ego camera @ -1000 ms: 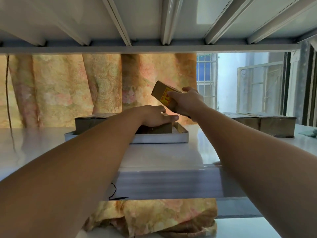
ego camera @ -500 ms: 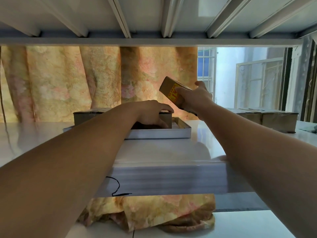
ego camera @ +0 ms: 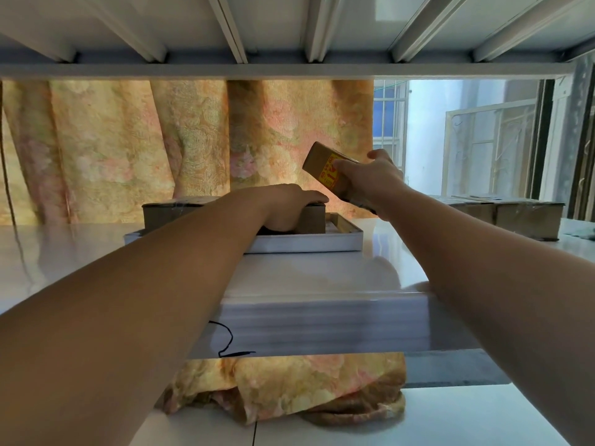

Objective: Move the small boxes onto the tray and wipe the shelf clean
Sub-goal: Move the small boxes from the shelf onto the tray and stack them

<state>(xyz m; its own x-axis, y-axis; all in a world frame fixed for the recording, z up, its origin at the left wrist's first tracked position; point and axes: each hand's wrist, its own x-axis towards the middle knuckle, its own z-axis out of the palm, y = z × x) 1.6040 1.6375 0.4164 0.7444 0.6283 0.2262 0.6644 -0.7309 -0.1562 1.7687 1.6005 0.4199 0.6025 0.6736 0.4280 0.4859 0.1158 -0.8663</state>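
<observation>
A shallow white tray (ego camera: 306,244) sits on the white shelf (ego camera: 315,275), holding brown cardboard boxes (ego camera: 174,214) side by side. My left hand (ego camera: 286,204) lies over the rightmost box (ego camera: 314,218) in the tray, fingers across its top and thumb down its near side. Above the tray's right end, my right hand (ego camera: 370,181) grips a small brown box (ego camera: 322,165) with a yellow and red label, tilted in the air. More brown boxes (ego camera: 512,217) stand on the shelf at the right.
The underside of the upper shelf (ego camera: 289,69) with its ribs hangs close overhead. A flowered curtain (ego camera: 161,146) hangs behind the shelf and bunches below it. A thin black cord (ego camera: 227,339) dangles over the shelf's front edge. A cloth (ego camera: 582,233) lies at far right.
My right hand has lifted the labelled box slightly up and to the right. My left hand has shifted from pressing flat on the tray's box to curling over its top and near side.
</observation>
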